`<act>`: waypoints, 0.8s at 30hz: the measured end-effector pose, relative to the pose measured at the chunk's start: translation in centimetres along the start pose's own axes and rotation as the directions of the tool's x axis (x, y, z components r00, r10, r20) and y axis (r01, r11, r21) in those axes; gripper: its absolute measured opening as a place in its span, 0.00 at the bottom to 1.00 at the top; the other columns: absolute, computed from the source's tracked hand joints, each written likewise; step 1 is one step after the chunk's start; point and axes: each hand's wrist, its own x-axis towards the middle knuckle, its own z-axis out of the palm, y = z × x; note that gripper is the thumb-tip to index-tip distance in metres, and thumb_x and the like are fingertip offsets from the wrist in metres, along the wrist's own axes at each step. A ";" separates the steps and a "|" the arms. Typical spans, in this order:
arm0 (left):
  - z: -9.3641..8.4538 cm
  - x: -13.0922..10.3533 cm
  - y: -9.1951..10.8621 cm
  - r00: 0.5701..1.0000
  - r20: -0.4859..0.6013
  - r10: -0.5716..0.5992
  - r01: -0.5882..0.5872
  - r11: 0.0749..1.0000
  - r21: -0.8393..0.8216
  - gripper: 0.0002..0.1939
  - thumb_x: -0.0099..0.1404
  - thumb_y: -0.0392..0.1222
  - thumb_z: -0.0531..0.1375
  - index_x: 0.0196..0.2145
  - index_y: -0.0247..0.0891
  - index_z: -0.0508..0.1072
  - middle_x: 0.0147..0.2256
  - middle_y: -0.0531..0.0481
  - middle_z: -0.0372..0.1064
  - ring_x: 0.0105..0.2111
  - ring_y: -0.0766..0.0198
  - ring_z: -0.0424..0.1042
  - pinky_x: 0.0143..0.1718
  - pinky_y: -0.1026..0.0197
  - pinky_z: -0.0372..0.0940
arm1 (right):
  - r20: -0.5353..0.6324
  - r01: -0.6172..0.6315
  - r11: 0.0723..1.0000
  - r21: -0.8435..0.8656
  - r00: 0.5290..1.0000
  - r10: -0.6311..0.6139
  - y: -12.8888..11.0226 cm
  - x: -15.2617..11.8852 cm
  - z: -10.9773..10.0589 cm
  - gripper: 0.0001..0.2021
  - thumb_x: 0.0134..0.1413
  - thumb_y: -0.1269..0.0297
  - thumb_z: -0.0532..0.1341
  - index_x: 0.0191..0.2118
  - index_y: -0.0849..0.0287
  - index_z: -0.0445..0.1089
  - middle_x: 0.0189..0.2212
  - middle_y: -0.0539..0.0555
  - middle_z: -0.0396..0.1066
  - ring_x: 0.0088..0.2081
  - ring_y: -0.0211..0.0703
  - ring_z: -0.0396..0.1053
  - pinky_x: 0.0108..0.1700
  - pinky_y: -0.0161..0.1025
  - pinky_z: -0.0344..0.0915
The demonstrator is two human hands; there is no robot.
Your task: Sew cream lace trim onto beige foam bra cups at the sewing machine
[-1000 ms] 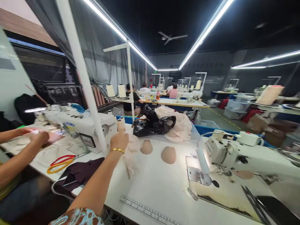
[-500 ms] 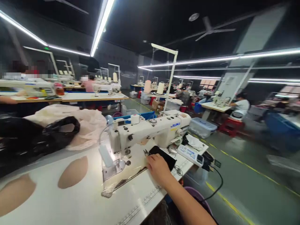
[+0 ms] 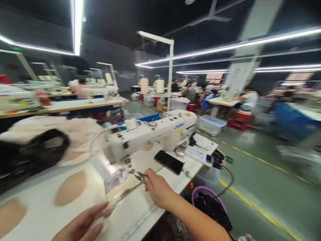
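My right hand (image 3: 157,187) is closed around a pair of thread snips (image 3: 140,176), their pointed blades apart and aimed left over the front of the sewing machine bed. At the lower left, my left hand (image 3: 85,219) has its fingers curled toward the thumb around something pale, too blurred to name. The white sewing machine (image 3: 150,132) stands just beyond both hands. A black phone (image 3: 169,161) lies on its bed, behind my right hand. To the left on the white table (image 3: 40,214) are two flat beige oval pieces (image 3: 71,188).
Pale fabric (image 3: 82,137) and a black plastic bag (image 3: 32,154) are heaped at the left. A control box (image 3: 199,155) sits at the table's right end. Below stands a purple-rimmed bin (image 3: 204,190). Other people work at tables farther back.
My right hand has drawn back from beside the phone toward me and left, bringing the snips with it. My left hand has come into view at the lower left. The view has shifted.
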 end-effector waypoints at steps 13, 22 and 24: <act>2.1 -3.0 1.5 0.989 0.138 0.045 0.016 0.911 -0.411 0.36 0.56 0.44 0.68 0.61 0.39 0.69 0.51 0.43 0.74 0.40 0.62 0.71 0.44 0.56 0.66 | -0.201 0.490 0.830 -0.268 0.814 -0.545 -4.3 -2.2 2.9 0.11 0.72 0.70 0.51 0.40 0.55 0.69 0.24 0.51 0.69 0.25 0.45 0.67 0.30 0.40 0.55; -8.9 -6.3 2.6 0.952 -0.292 0.089 0.021 0.935 0.355 0.28 0.66 0.50 0.56 0.62 0.42 0.69 0.49 0.47 0.76 0.35 0.60 0.71 0.32 0.62 0.66 | -0.164 0.358 0.890 -0.282 0.896 -0.412 1.9 -1.9 0.9 0.16 0.76 0.58 0.48 0.43 0.57 0.71 0.30 0.56 0.76 0.28 0.49 0.73 0.29 0.42 0.64; -11.9 -7.3 2.4 0.795 -0.547 0.262 0.125 0.812 0.570 0.27 0.68 0.54 0.55 0.61 0.43 0.70 0.58 0.48 0.71 0.52 0.50 0.70 0.37 0.60 0.69 | -0.166 0.340 0.871 -0.355 0.894 -0.416 3.9 -1.6 0.1 0.18 0.74 0.52 0.50 0.46 0.57 0.72 0.35 0.60 0.76 0.33 0.55 0.73 0.33 0.48 0.67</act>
